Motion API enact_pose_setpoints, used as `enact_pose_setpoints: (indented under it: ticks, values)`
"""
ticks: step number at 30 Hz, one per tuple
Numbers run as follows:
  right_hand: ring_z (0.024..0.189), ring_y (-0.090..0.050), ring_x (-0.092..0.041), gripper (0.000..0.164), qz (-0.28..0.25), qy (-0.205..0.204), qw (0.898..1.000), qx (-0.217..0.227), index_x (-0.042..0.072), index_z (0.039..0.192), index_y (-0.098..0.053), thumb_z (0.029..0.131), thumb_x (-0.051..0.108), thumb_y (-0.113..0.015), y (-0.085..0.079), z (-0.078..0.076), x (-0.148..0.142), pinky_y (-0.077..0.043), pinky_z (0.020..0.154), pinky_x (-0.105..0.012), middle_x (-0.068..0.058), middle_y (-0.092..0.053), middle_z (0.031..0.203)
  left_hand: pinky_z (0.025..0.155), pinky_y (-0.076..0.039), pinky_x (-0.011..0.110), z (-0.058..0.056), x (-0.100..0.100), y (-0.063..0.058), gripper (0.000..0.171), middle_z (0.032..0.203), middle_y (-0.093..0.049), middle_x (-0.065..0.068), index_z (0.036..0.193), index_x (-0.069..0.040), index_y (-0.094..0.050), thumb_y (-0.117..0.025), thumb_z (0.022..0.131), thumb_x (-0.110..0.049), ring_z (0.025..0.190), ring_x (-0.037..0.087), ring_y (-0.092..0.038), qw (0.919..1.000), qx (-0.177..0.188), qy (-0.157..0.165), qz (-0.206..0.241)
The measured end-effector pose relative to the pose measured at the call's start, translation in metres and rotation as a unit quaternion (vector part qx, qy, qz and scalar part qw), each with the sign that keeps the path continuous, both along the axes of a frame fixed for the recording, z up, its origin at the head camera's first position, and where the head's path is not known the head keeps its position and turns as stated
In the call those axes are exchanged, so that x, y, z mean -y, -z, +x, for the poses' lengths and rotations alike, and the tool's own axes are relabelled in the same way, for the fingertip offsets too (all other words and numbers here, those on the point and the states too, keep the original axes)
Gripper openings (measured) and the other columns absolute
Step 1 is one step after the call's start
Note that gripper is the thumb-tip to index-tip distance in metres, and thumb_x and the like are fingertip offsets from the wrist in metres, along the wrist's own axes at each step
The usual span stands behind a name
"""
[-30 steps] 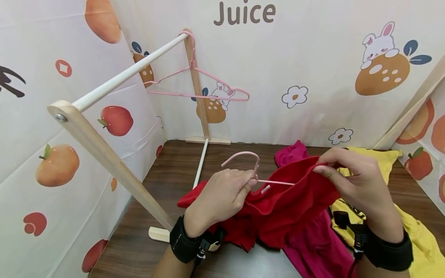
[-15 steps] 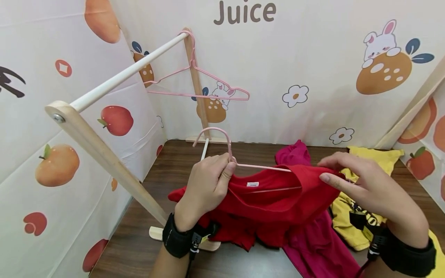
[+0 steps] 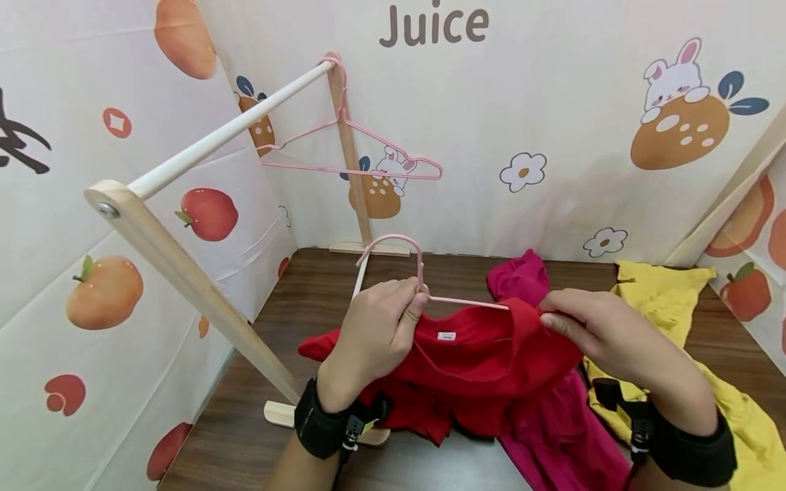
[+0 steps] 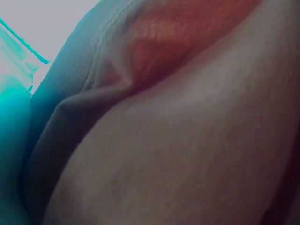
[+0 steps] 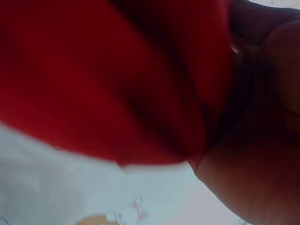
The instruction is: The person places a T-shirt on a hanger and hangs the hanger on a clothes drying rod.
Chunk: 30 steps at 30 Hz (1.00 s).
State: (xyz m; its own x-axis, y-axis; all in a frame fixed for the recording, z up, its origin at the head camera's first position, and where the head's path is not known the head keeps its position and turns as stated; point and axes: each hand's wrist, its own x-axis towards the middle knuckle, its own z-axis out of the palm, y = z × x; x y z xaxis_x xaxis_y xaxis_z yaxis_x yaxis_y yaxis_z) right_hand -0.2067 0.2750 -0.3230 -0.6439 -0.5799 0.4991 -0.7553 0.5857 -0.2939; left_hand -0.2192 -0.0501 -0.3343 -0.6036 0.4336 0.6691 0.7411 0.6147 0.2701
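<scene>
Your left hand (image 3: 381, 327) grips the pink hanger (image 3: 457, 301), partly inside the red shirt (image 3: 467, 372); your right hand (image 3: 598, 329) pinches that shirt near its neckline, above the worktop (image 3: 301, 300).

A yellow garment (image 3: 746, 431) lies beside a magenta garment (image 3: 568, 429).

Pale cloth walls close in a dark wood-grain table (image 3: 209, 436). The back wall (image 3: 454, 136) carries brown "Juice" lettering (image 3: 434, 26), white rabbits on orange fruit, and outlined flowers (image 3: 522, 172). Red and orange fruit prints (image 3: 209, 214) dot the creased left wall (image 3: 162, 279); more fruit covers the right wall (image 3: 764, 245). Light is soft, leaving a greyish sheen (image 3: 445, 470) on the table's near part.
</scene>
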Motion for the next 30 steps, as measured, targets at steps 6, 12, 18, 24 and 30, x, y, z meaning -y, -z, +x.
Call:
enact_pose_setpoints:
  ticks: [6,12,18,24,30]
  values:
    - [0.062,-0.039,0.008,0.039,-0.009,-0.011,1.0,-0.005,0.029,0.086,-0.055,0.086,-0.004,-0.075,0.003,0.0,0.017,-0.034,0.059,-0.009,0.021,-0.045,0.072,0.064,-0.045,0.025,0.0,-0.001,0.001,0.017,0.069,-0.055,-0.004,0.092,-0.012,-0.063,-0.053,0.104,-0.021,0.067,0.009,-0.052,0.9999,-0.016,-0.006,0.003]
    - [0.06,-0.039,0.009,0.037,-0.047,0.016,0.997,-0.054,0.029,0.086,-0.062,0.081,-0.003,-0.08,0.003,0.003,0.014,-0.032,0.057,-0.009,0.02,-0.049,0.07,0.065,-0.046,0.023,-0.002,0.002,0.0,0.018,0.076,-0.061,-0.006,0.099,-0.014,-0.065,-0.053,0.104,-0.026,0.072,0.007,-0.055,0.9993,0.017,0.016,0.03]
    - [0.061,-0.042,0.01,0.034,-0.053,0.053,0.993,-0.087,0.025,0.088,-0.068,0.078,-0.005,-0.08,-0.004,0.006,-0.001,-0.036,0.058,-0.01,0.02,-0.052,0.07,0.065,-0.048,0.028,-0.005,0.012,-0.001,0.066,0.084,-0.061,-0.003,0.124,-0.015,-0.062,-0.028,0.103,-0.068,0.074,0.009,-0.054,0.9962,0.071,-0.032,0.039]
    - [0.062,-0.043,0.009,0.021,-0.084,0.085,0.988,-0.102,0.016,0.089,-0.072,0.085,-0.004,-0.076,-0.009,0.01,-0.024,-0.036,0.058,-0.009,0.015,-0.052,0.069,0.068,-0.051,0.033,-0.012,0.021,-0.001,0.083,0.097,-0.067,-0.001,0.115,-0.016,-0.068,-0.018,0.096,-0.079,0.086,0.015,-0.06,0.9936,0.039,-0.098,0.04]
    - [0.057,-0.046,0.011,0.003,-0.132,0.152,0.973,-0.113,0.002,0.091,-0.074,0.091,-0.001,-0.072,-0.011,0.019,-0.053,-0.04,0.053,-0.009,0.029,-0.057,0.079,0.054,-0.042,0.03,-0.021,0.029,0.0,0.074,0.065,-0.057,-0.003,0.07,-0.016,-0.063,-0.024,0.101,-0.071,0.059,0.012,-0.053,0.9832,-0.039,-0.148,0.099]
